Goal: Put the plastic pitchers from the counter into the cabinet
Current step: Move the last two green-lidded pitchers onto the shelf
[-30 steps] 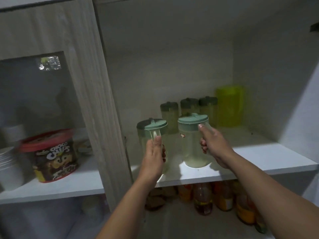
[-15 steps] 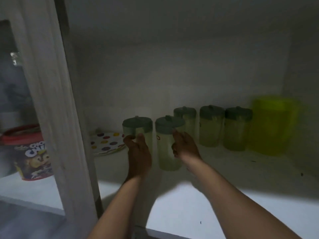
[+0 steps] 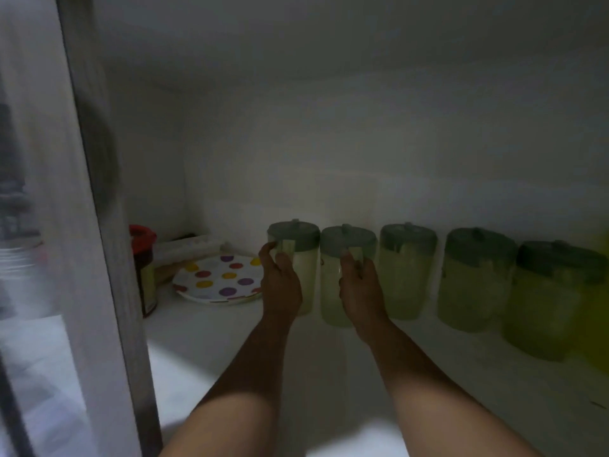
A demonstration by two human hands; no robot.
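Several pale plastic pitchers with grey-green lids stand in a row along the back of the dim cabinet shelf. My left hand grips the handle of the leftmost pitcher. My right hand grips the handle of the second pitcher, which touches the first. To their right stand a third pitcher, a fourth and a fifth. All look upright on the shelf.
A polka-dot plate lies left of the pitchers, with a red-lidded tub and flat packets behind it. The cabinet's wooden divider rises at the left. A bright yellow-green container fills the right edge.
Both hands have pushed their two pitchers from the shelf's front edge to the back, into line with the others. The view has moved closer inside the cabinet.
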